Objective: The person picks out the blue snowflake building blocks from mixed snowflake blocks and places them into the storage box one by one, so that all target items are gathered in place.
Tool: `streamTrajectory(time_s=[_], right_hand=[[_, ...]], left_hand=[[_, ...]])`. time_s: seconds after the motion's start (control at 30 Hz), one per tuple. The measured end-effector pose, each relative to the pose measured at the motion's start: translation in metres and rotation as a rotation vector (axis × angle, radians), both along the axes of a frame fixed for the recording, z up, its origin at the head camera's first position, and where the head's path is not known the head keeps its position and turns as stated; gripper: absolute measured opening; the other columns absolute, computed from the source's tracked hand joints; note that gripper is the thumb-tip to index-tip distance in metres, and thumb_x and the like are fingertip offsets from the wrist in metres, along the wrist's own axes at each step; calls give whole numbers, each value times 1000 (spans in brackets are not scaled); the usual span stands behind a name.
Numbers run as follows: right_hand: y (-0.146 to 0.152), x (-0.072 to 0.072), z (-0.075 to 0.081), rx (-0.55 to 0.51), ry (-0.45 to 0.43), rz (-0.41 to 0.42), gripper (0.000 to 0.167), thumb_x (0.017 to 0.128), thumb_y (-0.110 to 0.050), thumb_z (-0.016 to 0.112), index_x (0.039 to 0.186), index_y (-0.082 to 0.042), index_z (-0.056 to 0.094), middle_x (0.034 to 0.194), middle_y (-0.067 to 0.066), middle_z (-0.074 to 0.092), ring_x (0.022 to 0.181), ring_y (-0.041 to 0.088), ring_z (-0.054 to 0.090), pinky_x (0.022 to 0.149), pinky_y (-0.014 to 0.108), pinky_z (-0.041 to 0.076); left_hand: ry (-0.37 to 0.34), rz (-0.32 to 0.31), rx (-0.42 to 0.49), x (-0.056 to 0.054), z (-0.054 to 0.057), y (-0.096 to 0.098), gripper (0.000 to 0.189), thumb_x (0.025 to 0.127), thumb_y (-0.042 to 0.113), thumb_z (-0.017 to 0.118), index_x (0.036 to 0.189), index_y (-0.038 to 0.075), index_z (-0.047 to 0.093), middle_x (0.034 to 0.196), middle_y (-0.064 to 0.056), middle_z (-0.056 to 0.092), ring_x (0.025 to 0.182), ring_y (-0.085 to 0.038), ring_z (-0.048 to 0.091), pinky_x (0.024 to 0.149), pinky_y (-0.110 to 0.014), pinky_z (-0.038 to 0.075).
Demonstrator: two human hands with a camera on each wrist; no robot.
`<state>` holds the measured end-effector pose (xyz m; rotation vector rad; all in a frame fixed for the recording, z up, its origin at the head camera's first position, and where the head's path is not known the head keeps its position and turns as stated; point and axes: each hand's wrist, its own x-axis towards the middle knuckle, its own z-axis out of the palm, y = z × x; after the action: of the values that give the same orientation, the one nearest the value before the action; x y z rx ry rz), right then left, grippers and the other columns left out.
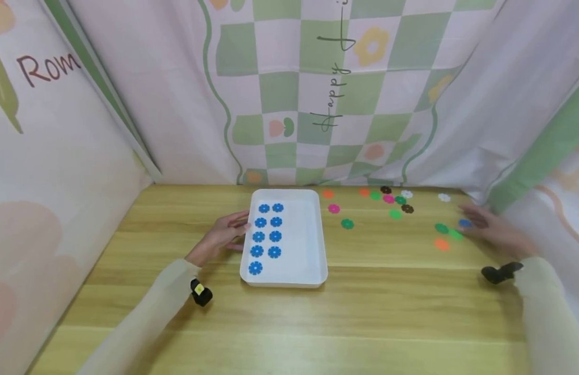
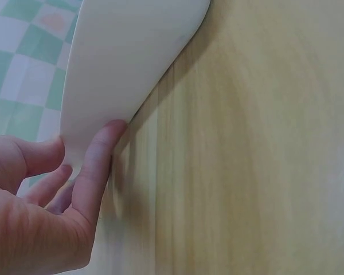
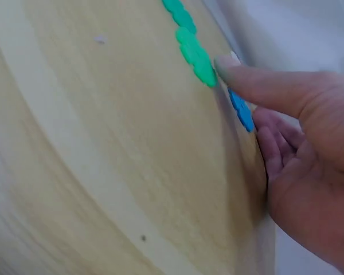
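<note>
A white rectangular tray point(image 1: 312, 234) stands on the table and holds several blue flower-shaped discs point(image 1: 275, 236) in two columns on its left side. My left hand point(image 1: 221, 235) is at the tray's left wall. In the left wrist view its fingertips touch the outside of that wall point(image 2: 120, 63), near the rim and the bottom edge. At the far right, my right hand point(image 1: 500, 234), slightly blurred, reaches to a loose blue disc point(image 1: 465, 223). The right wrist view has the thumb and loosely bent fingers on either side of this blue disc point(image 3: 241, 112), without a visible pinch.
Beside the right hand lie a light green disc point(image 1: 455, 234), a dark green disc point(image 1: 441, 228) and an orange disc point(image 1: 442, 245). More coloured discs, among them a pink disc point(image 1: 334, 209), are scattered right of the tray. Curtains point(image 1: 317, 94) enclose the wooden table point(image 1: 364, 323).
</note>
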<state>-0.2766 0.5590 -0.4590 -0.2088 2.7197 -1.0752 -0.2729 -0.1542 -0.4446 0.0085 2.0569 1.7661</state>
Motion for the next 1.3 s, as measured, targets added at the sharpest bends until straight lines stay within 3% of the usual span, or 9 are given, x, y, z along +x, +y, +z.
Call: streamTrajectory(time_s=[0.07, 0.13, 0.33, 0.43, 0.5, 0.6, 0.93, 1.07, 1.3], right_hand=[[3, 0, -2, -22, -12, 8, 78, 110, -25, 56, 166, -2, 8, 165, 39, 17, 159, 22, 17, 97, -7, 27], [6, 0, -4, -30, -12, 10, 76, 111, -23, 54, 166, 0, 7, 165, 39, 15, 159, 17, 13, 99, -7, 27], [3, 4, -1, 7, 27, -23, 67, 110, -21, 55, 163, 2, 21, 159, 42, 24, 153, 37, 29, 96, -6, 31], [0, 6, 1, 30, 62, -61, 55, 108, -21, 61, 154, -1, 38, 147, 24, 50, 133, 13, 51, 89, -2, 38], [-3, 7, 3, 33, 80, -75, 48, 106, -21, 64, 146, -2, 46, 131, -3, 61, 114, -7, 52, 83, 0, 40], [-6, 7, 4, 43, 127, -84, 37, 102, -18, 69, 132, -1, 55, 110, -24, 59, 97, -18, 49, 79, 4, 42], [-9, -5, 7, 248, 244, -33, 29, 94, -14, 78, 110, 7, 66, 103, 25, 68, 86, -9, 50, 70, 15, 44], [-9, -12, 10, 285, 287, -28, 22, 91, -9, 80, 102, 5, 66, 96, 26, 70, 80, -4, 53, 66, 20, 48], [-29, -13, 27, 235, 226, -36, 19, 94, -5, 75, 99, 10, 65, 85, 18, 73, 65, 0, 61, 57, 24, 59]], left_hand=[[-6, 5, 3, 0, -1, 0, 58, 111, 16, 53, 165, 13, 33, 162, -21, 42, 137, -42, 56, 94, -42, 65], [-13, 12, 4, 1, -1, 0, 58, 110, 16, 54, 164, 14, 33, 162, -20, 43, 136, -41, 57, 93, -42, 65], [-11, 13, -1, 1, -1, 1, 58, 110, 17, 55, 164, 14, 34, 163, -20, 43, 137, -42, 56, 93, -42, 65], [-3, 6, 1, 1, -1, 0, 59, 110, 18, 54, 165, 13, 33, 163, -21, 41, 138, -42, 55, 94, -42, 65], [0, 2, 7, 2, -1, 0, 59, 111, 17, 54, 165, 13, 32, 163, -21, 41, 138, -42, 55, 94, -42, 65], [3, -1, 12, 2, 0, -2, 59, 111, 17, 54, 165, 12, 31, 163, -22, 40, 138, -43, 54, 94, -42, 65], [-14, 23, 4, 1, -3, 0, 58, 110, 16, 55, 164, 14, 35, 163, -20, 42, 136, -41, 57, 92, -42, 66], [-15, 30, 6, 0, -3, 1, 58, 110, 16, 55, 164, 14, 35, 163, -20, 43, 136, -41, 57, 92, -41, 66], [-17, 34, -2, -2, -3, 1, 57, 110, 17, 55, 164, 14, 35, 163, -20, 43, 136, -41, 57, 91, -42, 66]])
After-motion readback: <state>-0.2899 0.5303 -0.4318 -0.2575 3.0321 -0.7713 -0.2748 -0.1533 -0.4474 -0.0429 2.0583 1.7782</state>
